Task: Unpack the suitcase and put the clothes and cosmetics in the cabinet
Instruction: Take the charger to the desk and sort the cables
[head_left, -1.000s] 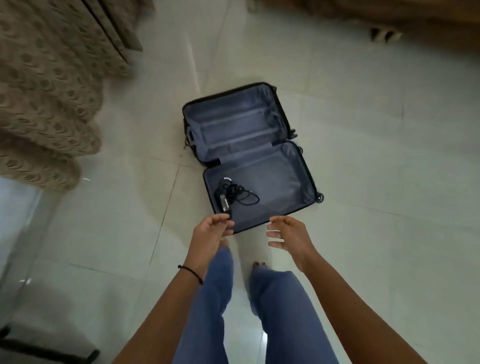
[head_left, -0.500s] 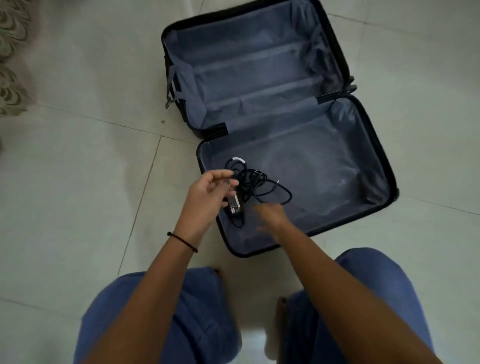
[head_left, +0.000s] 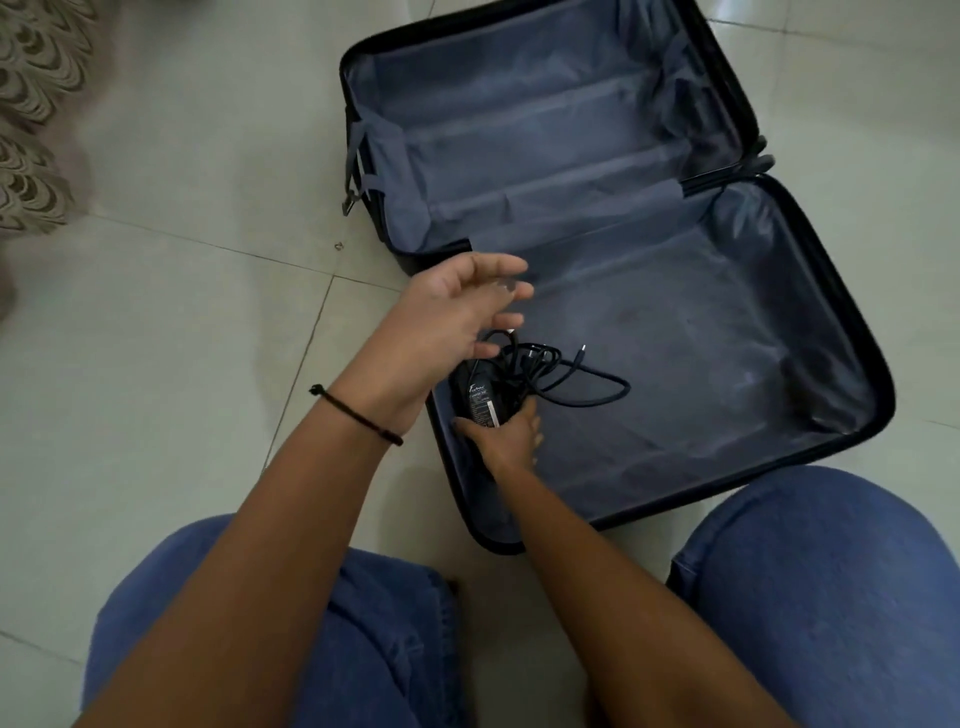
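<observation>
Charger (head_left: 480, 404) now sits gripped by right hand (head_left: 511, 436), previously only reaching.

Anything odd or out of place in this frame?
Yes: the suitcase holds no clothes or cosmetics, only a black charger with tangled cable in its near-left corner. The right hand grips the charger; the left hand hovers open above.

pale tiled floor (head_left: 171, 322), open black suitcase (head_left: 810, 291) lying flat on it, patterned fabric (head_left: 31, 104) at its edge
</observation>
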